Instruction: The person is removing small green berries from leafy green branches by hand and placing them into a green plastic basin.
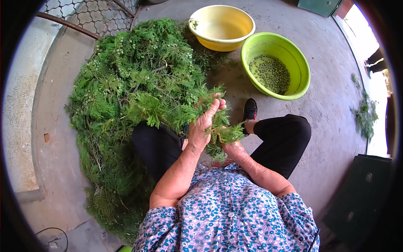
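Observation:
A leafy green evergreen branch [187, 113] is held up above my lap. My left hand [202, 125] is closed around it, its thumb and fingertips showing at the top among the fronds. Lower and to the right, my right hand [233, 148] is closed on the same foliage; leaves cover most of its fingers. To the left lies a large heap of cut evergreen branches [138, 80], dotted with pale green berries. Beyond my right hand stands a bright green basin [299, 63] with many small round green berries [270, 74] at its bottom.
A yellow basin [222, 43] stands beyond the heap, with a small sprig on its rim. Wire mesh [98, 19] borders the far left. Loose sprigs [364, 113] lie at the right by a doorway. A dark green panel [357, 197] is at the lower right.

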A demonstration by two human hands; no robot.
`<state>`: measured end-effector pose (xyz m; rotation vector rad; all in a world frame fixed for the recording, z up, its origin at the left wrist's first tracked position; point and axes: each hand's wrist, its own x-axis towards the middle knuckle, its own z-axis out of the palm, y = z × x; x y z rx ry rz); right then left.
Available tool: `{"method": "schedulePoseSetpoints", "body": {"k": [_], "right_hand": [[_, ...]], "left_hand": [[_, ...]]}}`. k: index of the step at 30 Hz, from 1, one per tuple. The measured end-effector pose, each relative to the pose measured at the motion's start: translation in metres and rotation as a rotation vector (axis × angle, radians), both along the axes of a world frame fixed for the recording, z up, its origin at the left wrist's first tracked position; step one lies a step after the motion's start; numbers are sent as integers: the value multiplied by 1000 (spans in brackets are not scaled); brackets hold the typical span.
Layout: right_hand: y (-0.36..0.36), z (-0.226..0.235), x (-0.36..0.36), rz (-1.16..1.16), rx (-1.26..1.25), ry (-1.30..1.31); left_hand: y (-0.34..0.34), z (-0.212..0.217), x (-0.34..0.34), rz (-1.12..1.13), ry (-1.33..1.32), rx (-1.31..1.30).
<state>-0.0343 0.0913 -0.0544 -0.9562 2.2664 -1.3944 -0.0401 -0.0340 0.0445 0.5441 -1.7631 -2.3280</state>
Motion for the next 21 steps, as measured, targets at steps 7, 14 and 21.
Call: {"method": "schedulePoseSetpoints", "body": {"k": [7,14,21], "right_hand": [[-7,18,-1,-150,-143,-433],[-14,17,9,-232,-291,-518],[-5,20,14,-7,-126,-381]], "left_hand": [[-6,-38,26,-9,-142,-470],[8,-31,11,290,-166,-13],[9,-23,11,234,44,178]]}}
